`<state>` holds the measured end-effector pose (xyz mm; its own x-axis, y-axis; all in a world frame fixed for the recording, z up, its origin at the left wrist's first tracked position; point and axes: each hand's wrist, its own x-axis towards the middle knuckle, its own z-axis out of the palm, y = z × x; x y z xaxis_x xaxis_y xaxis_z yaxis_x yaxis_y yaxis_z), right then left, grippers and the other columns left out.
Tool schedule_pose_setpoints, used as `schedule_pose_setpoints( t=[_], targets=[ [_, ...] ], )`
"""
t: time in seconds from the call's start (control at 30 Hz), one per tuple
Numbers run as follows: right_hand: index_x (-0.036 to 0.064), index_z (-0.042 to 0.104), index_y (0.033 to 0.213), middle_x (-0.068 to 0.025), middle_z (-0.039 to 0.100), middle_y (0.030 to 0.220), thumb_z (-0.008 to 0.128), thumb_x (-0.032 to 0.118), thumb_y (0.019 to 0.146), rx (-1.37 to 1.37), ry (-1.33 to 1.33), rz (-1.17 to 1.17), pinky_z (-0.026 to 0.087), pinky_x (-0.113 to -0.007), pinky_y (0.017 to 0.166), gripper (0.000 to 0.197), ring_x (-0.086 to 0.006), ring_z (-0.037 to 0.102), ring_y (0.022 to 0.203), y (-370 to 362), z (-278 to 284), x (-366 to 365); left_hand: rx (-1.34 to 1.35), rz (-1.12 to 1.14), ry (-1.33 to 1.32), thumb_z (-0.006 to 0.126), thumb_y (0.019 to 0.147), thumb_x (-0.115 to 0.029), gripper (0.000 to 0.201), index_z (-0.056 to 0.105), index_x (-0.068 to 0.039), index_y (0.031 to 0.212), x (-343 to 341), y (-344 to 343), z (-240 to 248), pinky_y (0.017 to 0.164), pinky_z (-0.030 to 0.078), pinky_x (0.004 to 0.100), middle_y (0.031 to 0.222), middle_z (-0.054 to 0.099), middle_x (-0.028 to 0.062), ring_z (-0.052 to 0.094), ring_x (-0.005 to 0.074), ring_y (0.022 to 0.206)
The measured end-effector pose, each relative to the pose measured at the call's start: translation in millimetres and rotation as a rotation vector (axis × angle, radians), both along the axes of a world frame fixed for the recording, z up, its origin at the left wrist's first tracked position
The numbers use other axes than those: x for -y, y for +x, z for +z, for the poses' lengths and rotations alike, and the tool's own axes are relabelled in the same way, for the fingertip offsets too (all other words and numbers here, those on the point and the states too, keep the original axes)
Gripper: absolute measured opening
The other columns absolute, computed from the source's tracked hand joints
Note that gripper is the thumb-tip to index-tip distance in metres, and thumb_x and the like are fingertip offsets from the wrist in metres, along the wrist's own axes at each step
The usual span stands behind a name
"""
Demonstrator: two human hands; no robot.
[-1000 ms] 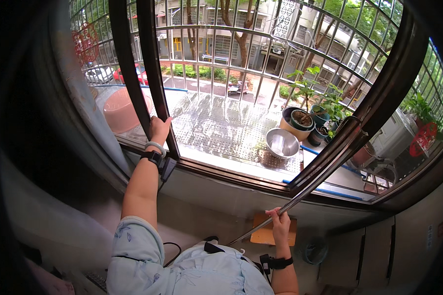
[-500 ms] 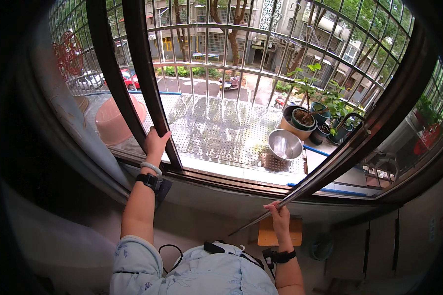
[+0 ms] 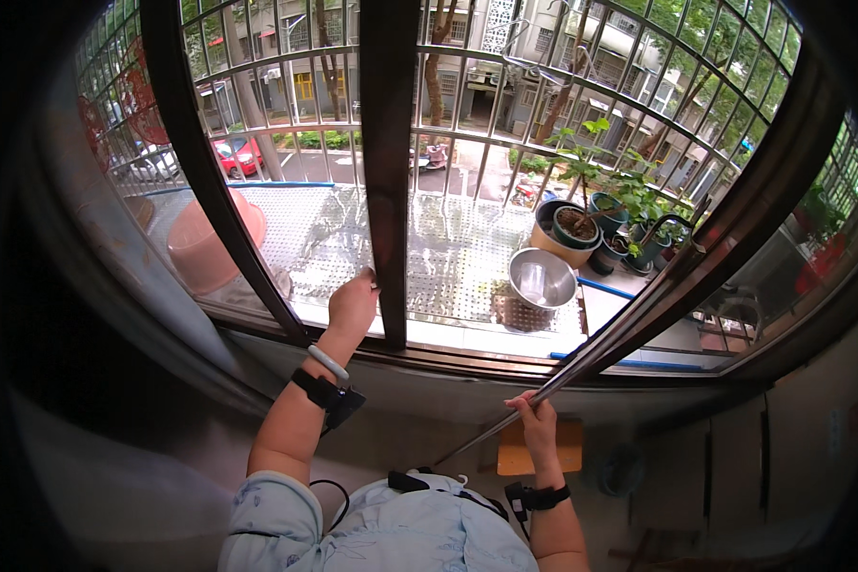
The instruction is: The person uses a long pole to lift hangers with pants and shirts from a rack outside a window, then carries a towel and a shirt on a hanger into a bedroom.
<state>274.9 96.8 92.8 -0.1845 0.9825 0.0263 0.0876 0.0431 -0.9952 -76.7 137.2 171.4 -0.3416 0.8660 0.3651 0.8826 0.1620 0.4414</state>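
Observation:
My left hand (image 3: 356, 300) is closed at the edge of a dark upright sliding window frame (image 3: 388, 191), its fingertips partly hidden against that frame. A bracelet and a black strap with a small device sit on this wrist. In my right hand (image 3: 536, 426) is a thin metal pole (image 3: 481, 439), fingers wrapped round it. The pole slants from near my waist up to the right, along the window's right-hand frame (image 3: 734, 229); its far end is hard to separate from that frame.
Beyond the sill stand a pink basin (image 3: 214, 243), a steel bowl (image 3: 543, 281) and several potted plants (image 3: 577, 224) on a perforated metal shelf (image 3: 458, 286), enclosed by window bars (image 3: 505, 143). Indoors, an orange stool (image 3: 543, 448) stands below my right hand. A curtain (image 3: 129, 257) hangs left.
The sliding window frame has moved to the right, my left hand travelling with it. My right hand still grips the pole in nearly the same place.

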Motion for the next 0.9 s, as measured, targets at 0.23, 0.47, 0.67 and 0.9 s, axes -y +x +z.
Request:
schedule_pose_setpoints(
  t=[0.23, 0.47, 0.67, 0.9],
  targets=[
    [0.0012, 0.053, 0.085, -0.005, 0.062, 0.076, 0.059, 0.007, 0.084, -0.083, 0.045, -0.096, 0.044, -0.023, 0.068, 0.008, -0.0111, 0.058, 0.074, 11, 1, 7, -0.385, -0.172, 0.565, 0.065, 0.073, -0.006, 0.034, 0.054, -0.009, 0.105, -6, 31, 46, 0.093, 0.037, 0.0422, 0.116, 0.049, 0.0093, 0.046, 0.0301, 0.109],
    [0.0009, 0.053, 0.085, -0.005, 0.062, 0.075, 0.058, 0.006, 0.084, -0.062, 0.07, -0.149, 0.045, -0.024, 0.069, 0.007, -0.0109, 0.058, 0.075, 21, -3, 10, -0.54, -0.241, 0.465, 0.074, 0.066, -0.028, 0.086, 0.026, -0.023, 0.138, -24, 43, 51, 0.108, 0.006, 0.053, 0.147, 0.011, 0.0068, 0.007, 0.0288, 0.136],
    [0.0011, 0.052, 0.087, -0.0044, 0.059, 0.08, 0.055, 0.004, 0.086, -0.026, 0.052, -0.165, 0.046, -0.025, 0.074, 0.005, -0.0137, 0.06, 0.08, 32, -9, 14, -0.612, -0.281, 0.397, 0.073, 0.059, -0.043, 0.099, 0.019, -0.03, 0.14, -47, 61, 46, 0.105, 0.002, 0.0592, 0.148, 0.006, 0.0054, 0.003, 0.0274, 0.137],
    [0.0011, 0.052, 0.087, -0.0045, 0.06, 0.08, 0.055, 0.004, 0.086, -0.02, 0.069, -0.255, 0.046, -0.025, 0.074, 0.004, -0.0133, 0.06, 0.079, 45, -15, 22, -0.675, -0.312, 0.414, 0.07, 0.058, -0.051, 0.102, 0.014, -0.031, 0.141, -72, 100, 35, 0.104, 0.0, 0.0609, 0.149, 0.001, 0.0066, -0.001, 0.0291, 0.137]
  ],
)
